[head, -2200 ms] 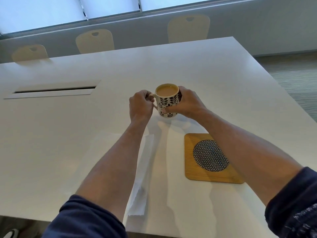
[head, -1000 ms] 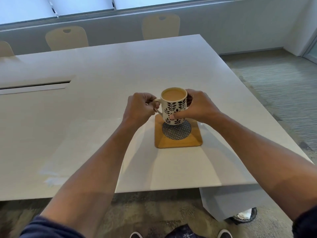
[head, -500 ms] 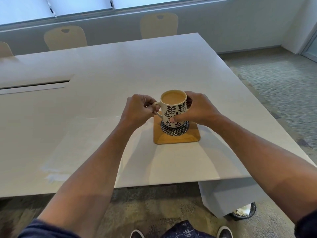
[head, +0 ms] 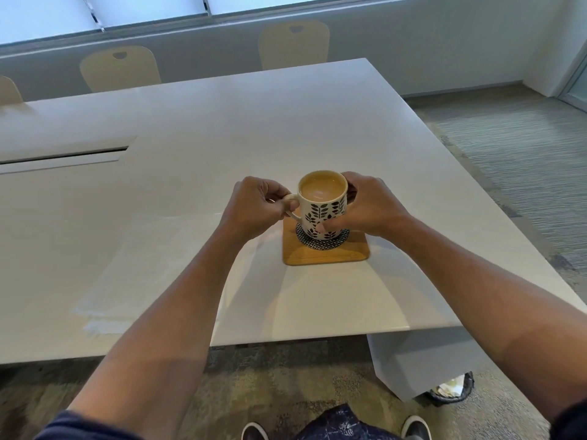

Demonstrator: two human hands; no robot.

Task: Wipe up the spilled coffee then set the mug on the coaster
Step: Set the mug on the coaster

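Your left hand (head: 254, 206) gripped the handle of the mug (head: 322, 206), fingers curled through and around it. Your right hand (head: 370, 206) clasped the mug's far side, thumb pressed low on the patterned wall. The mug stood upright over the dark woven disc at the centre of the coaster (head: 327, 252), near the right edge of the table (head: 222, 122). Whether its base fully touched the disc could not be told.

Judgement: the step in hand was the set-down. You should have kept the mug level, as the coffee stood close to the rim, seated the base squarely within the disc, and released the body hand before the handle hand.

Count:
- One mug.
- One coaster.
- One white paper towel (head: 104, 312), lying flat to the left, well apart from the coaster.
- Three chairs (head: 293, 42) beyond the table, one only partly in view.
- No coffee was visible on the tabletop.
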